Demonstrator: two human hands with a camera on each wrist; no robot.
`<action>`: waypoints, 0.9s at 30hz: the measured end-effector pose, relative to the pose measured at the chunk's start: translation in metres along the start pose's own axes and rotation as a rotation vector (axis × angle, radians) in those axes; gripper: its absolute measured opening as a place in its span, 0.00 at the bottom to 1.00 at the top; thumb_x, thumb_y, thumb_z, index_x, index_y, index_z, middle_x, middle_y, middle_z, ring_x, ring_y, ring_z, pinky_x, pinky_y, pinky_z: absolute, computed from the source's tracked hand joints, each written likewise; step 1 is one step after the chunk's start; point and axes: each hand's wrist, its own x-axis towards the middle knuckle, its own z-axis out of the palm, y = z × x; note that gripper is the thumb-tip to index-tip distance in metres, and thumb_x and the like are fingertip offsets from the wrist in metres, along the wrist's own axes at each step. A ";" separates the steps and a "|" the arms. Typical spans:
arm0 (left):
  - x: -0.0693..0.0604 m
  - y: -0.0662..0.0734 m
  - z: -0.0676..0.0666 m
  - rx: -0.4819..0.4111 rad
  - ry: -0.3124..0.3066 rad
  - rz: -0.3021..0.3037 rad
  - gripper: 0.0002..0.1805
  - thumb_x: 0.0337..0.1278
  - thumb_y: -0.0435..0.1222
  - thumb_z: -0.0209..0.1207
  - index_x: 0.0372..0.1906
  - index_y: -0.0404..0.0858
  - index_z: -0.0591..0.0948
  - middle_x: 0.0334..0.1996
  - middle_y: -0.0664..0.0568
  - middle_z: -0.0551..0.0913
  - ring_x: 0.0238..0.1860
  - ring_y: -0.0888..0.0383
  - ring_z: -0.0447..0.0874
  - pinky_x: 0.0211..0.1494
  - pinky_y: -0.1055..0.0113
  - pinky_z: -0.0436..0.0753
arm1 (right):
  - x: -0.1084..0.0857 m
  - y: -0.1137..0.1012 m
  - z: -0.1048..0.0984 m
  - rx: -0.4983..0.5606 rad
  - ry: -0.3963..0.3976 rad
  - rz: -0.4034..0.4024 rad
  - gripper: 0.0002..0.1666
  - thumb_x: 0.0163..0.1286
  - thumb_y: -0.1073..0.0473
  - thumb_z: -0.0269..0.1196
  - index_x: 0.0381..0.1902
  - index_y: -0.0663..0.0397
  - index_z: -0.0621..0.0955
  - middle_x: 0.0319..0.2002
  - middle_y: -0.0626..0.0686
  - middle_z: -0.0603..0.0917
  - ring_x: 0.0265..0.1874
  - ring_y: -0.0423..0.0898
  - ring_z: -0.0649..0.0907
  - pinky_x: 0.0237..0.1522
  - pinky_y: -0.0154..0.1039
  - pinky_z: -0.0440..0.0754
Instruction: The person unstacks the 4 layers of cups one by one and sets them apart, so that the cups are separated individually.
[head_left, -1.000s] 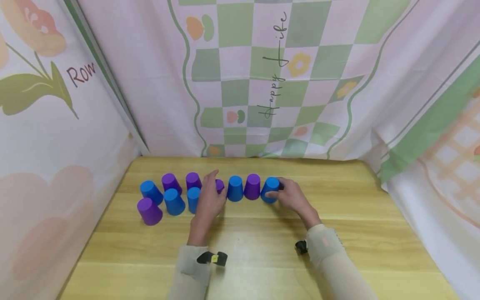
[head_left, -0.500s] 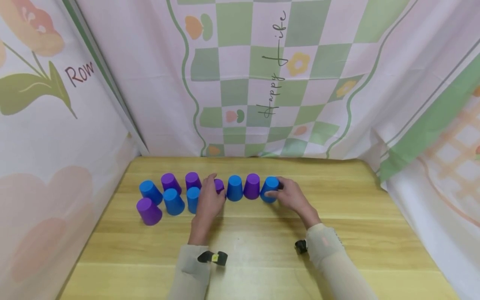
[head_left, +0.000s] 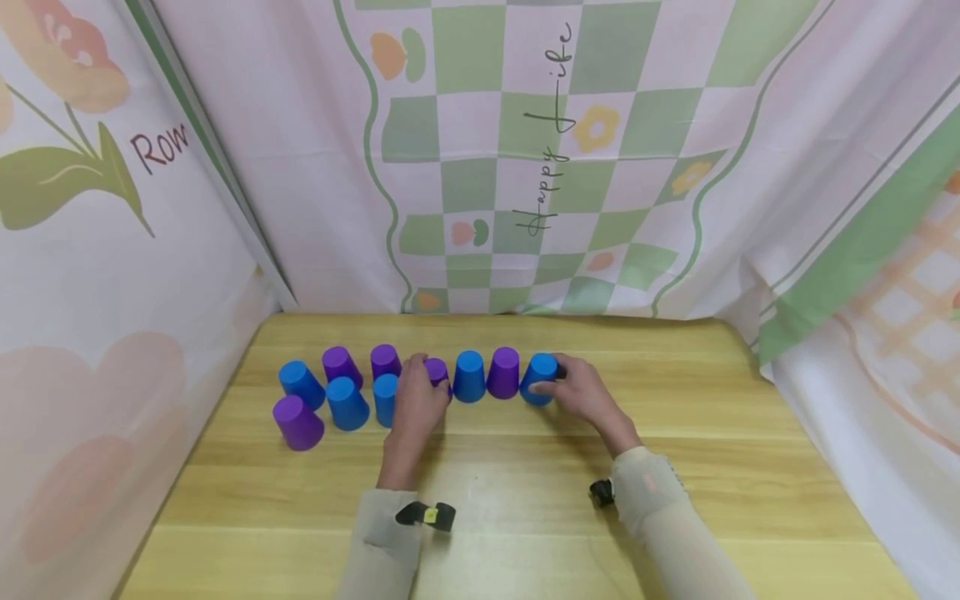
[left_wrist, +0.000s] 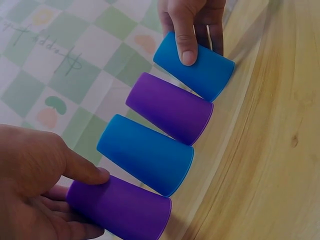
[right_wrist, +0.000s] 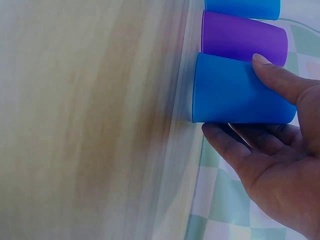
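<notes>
Right, the left hand [head_left: 417, 400] has its grip on a purple, tapered plastic cup [left_wrist: 122, 207], thumb on one side and fingers on the other, at the left end of a row of four on the pale wood-grain desk [head_left: 517, 525]. Over at the right end, the right hand [head_left: 587, 392] pinches a blue, tapered plastic cup [right_wrist: 227, 90], thumb in front, fingers behind. Between those two, a second blue cup [head_left: 470, 379] and a second purple cup [head_left: 503, 375] stand mouth-down, just beside each other, colours alternating all along. Off to the left, six more upturned cups [head_left: 347, 406], three blue and three purple, stand in two loose rows; the left hand partly covers one of the blues. Behind, a green-and-white checked fabric curtain [head_left: 468, 183] hangs at the back edge.
</notes>
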 end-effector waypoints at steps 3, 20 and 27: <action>0.000 0.000 0.000 -0.004 -0.008 -0.014 0.31 0.73 0.31 0.62 0.75 0.30 0.67 0.73 0.34 0.72 0.74 0.37 0.71 0.76 0.42 0.73 | 0.001 0.000 0.000 -0.005 0.000 -0.002 0.33 0.70 0.49 0.73 0.66 0.61 0.80 0.61 0.65 0.85 0.61 0.64 0.83 0.61 0.60 0.84; -0.007 0.006 -0.004 -0.013 0.024 0.062 0.29 0.70 0.31 0.65 0.73 0.33 0.72 0.69 0.36 0.77 0.71 0.39 0.75 0.74 0.43 0.76 | 0.001 -0.001 -0.001 -0.003 0.003 0.005 0.35 0.70 0.50 0.73 0.67 0.62 0.79 0.62 0.66 0.84 0.62 0.64 0.83 0.63 0.61 0.83; -0.013 0.016 -0.014 0.007 0.026 0.072 0.30 0.68 0.31 0.66 0.73 0.33 0.73 0.68 0.35 0.77 0.70 0.39 0.77 0.73 0.43 0.78 | 0.000 0.001 0.000 0.000 0.004 -0.002 0.35 0.69 0.49 0.73 0.67 0.63 0.79 0.61 0.66 0.84 0.62 0.64 0.83 0.62 0.61 0.83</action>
